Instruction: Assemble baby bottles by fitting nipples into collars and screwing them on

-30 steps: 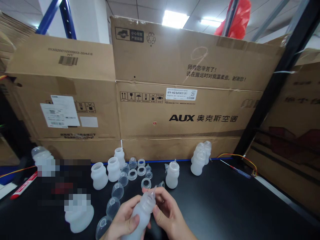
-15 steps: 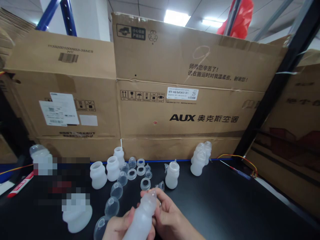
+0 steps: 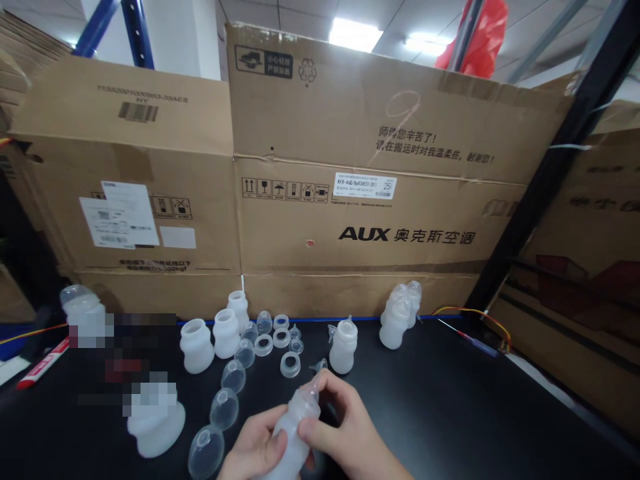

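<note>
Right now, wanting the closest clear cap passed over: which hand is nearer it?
Left. The left hand is just right of the cap; right hand lies farther right, past the bottle.

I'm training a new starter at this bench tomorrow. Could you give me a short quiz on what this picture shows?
1. True or false: the left hand and the right hand both grip one bottle.
2. Multiple choice: where do the clear dome caps on the table lie from that bottle? A) to its left B) to its right C) on top of the cartons.
3. Fill in: the big cardboard box behind the table carries the printed Latin letters ___.
Key: 1 true; 2 A; 3 AUX.
</note>
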